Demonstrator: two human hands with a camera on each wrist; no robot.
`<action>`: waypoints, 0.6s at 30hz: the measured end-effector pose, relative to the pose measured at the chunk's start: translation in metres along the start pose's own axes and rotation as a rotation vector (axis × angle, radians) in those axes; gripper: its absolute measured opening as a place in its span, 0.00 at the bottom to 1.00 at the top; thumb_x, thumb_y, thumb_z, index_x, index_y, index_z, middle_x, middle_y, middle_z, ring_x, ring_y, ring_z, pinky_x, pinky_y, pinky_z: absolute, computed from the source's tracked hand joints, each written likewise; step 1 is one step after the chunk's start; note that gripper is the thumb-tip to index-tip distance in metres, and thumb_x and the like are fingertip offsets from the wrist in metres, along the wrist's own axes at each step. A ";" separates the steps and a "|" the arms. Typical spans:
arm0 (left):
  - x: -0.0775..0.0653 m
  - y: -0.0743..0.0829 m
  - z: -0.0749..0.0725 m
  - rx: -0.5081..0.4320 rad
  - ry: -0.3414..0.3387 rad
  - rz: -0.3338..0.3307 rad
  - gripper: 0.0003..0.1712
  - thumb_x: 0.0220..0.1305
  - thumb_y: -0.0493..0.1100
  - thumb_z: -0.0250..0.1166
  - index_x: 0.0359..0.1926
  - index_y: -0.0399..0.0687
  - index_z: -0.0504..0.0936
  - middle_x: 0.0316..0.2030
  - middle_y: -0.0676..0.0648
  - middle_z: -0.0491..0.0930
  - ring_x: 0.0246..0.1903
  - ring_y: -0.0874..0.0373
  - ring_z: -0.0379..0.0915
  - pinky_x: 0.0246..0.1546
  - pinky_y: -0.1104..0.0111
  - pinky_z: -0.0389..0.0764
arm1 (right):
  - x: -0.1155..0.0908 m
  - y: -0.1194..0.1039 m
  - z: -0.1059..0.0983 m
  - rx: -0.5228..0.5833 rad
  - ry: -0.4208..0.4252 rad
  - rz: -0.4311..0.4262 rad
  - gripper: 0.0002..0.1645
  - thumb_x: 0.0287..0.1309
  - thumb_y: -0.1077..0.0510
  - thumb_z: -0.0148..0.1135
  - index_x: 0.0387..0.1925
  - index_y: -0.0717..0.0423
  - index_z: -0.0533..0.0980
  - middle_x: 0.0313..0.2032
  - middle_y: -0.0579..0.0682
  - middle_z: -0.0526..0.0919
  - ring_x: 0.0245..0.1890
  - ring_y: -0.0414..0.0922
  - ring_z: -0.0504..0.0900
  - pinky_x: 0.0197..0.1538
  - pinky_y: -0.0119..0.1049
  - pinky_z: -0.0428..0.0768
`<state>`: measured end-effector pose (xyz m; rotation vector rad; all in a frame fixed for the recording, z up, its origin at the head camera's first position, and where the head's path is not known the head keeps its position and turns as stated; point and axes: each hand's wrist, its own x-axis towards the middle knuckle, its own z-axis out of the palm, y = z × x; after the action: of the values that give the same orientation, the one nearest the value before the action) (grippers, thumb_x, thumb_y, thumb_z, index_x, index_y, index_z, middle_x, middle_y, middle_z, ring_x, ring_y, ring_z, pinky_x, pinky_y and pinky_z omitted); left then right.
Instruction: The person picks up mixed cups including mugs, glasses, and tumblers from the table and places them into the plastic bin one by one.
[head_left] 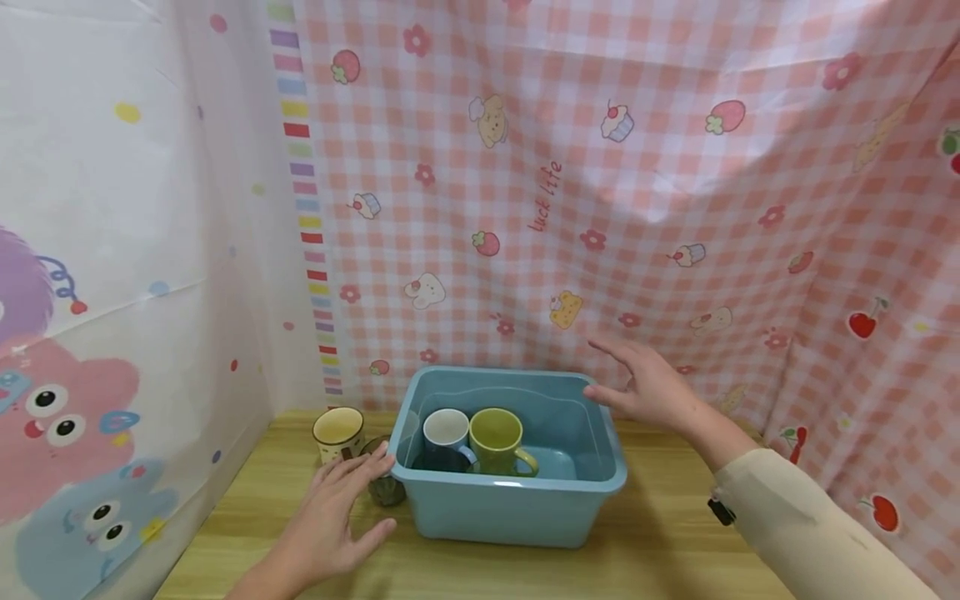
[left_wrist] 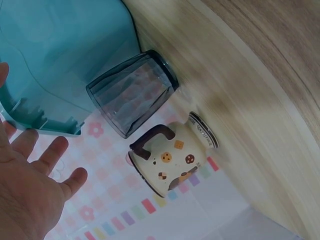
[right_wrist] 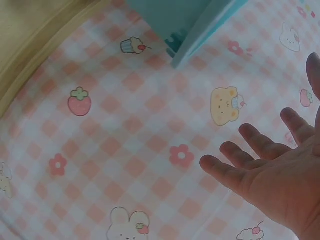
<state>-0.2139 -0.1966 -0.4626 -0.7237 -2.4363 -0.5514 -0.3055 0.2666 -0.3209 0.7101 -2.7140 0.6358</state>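
Observation:
A blue plastic bin [head_left: 510,512] stands on the table, holding a mug [head_left: 446,429], white inside and dark outside, and a green mug [head_left: 497,429] side by side in its left half. My left hand [head_left: 322,521] is at the bin's left rim, fingers extended and thumb spread. Past those fingers stands a dark see-through glass [left_wrist: 132,95], close beside the bin and partly hidden in the head view. Next to it is a cream mug [left_wrist: 175,160] with a brown handle and cookie pictures. Over the bin's right back corner, my right hand [head_left: 648,387] hovers with fingers spread, holding nothing.
The wooden table [head_left: 675,533] reaches out on both sides of the bin. A pink checked curtain [head_left: 570,208] hangs right behind it, and a white cartoon-print sheet [head_left: 150,250] closes off the left side.

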 end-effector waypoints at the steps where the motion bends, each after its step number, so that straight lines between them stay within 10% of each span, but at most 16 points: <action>1: 0.000 0.000 0.000 0.000 0.001 0.002 0.46 0.56 0.51 0.82 0.75 0.53 0.76 0.75 0.48 0.76 0.64 0.44 0.79 0.65 0.29 0.71 | -0.001 0.001 0.000 0.006 -0.007 0.001 0.48 0.67 0.42 0.74 0.80 0.53 0.66 0.74 0.64 0.75 0.23 0.42 0.81 0.43 0.42 0.85; 18: -0.001 -0.004 0.001 0.006 -0.007 0.010 0.47 0.56 0.51 0.82 0.76 0.56 0.74 0.76 0.50 0.75 0.64 0.43 0.79 0.64 0.27 0.70 | -0.037 0.010 0.003 -0.011 0.015 -0.015 0.44 0.67 0.41 0.73 0.77 0.54 0.71 0.72 0.61 0.78 0.65 0.64 0.83 0.63 0.63 0.83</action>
<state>-0.2161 -0.1991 -0.4646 -0.7359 -2.4383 -0.5383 -0.2800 0.2876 -0.3401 0.7202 -2.6940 0.6192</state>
